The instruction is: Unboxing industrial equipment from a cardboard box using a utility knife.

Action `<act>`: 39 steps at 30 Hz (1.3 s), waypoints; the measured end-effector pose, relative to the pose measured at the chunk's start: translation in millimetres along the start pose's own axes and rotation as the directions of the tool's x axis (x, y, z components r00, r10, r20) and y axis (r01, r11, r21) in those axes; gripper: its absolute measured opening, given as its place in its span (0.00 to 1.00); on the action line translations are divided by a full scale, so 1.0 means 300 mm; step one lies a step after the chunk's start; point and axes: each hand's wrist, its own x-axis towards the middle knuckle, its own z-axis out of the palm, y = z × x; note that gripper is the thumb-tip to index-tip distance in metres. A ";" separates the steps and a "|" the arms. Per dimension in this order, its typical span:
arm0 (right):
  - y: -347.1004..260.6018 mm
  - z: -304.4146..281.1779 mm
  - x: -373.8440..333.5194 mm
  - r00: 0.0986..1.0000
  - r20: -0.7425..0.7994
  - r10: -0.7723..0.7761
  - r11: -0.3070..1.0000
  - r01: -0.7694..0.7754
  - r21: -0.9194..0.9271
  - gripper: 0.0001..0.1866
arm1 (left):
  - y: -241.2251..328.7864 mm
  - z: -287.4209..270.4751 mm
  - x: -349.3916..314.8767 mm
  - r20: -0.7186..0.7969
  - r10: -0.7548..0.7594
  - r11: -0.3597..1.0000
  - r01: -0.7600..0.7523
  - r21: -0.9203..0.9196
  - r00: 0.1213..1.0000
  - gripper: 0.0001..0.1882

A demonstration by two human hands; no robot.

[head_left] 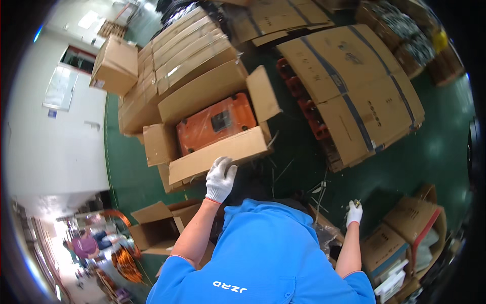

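My left hand (220,178), in a white glove, rests on the near flap of an open cardboard box (218,152). Inside that box lies an orange plastic case (215,123) with a dark square patch on top. My right hand (354,213), also gloved in white, is lower right, closed around a small dark and yellowish object that is too small to make out. My blue shirt fills the bottom middle of the view.
Stacks of flattened and closed cardboard boxes (182,45) stand behind the open box. Large cardboard sheets (354,86) cover red crates at the right. More open boxes (157,228) sit lower left and lower right (405,238). Loose strapping lies on the green floor (430,152).
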 end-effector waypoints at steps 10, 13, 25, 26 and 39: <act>-0.968 0.734 -0.364 0.904 0.191 -0.381 0.923 0.360 0.139 0.22 | -0.605 -0.183 0.408 -0.090 -0.478 0.877 0.470 -0.099 0.874 0.22; -1.249 1.101 -0.641 0.814 0.393 -0.429 0.903 0.400 0.156 0.22 | -0.775 -0.189 0.510 0.006 -0.525 0.849 0.522 0.084 0.851 0.27; -1.630 2.401 -0.706 0.312 0.774 -0.551 0.380 0.920 -0.100 0.26 | -0.773 -0.143 0.518 -0.061 -0.406 0.912 0.401 -0.084 0.912 0.20; -1.690 2.494 -0.688 0.327 0.796 -0.509 0.407 0.907 -0.112 0.26 | -0.770 -0.150 0.517 -0.095 -0.387 0.920 0.377 -0.105 0.917 0.21; -1.387 2.124 -0.657 0.397 0.753 -0.525 0.577 0.816 -0.028 0.27 | -1.081 -0.186 0.486 0.092 -0.827 0.548 0.832 -0.087 0.555 0.37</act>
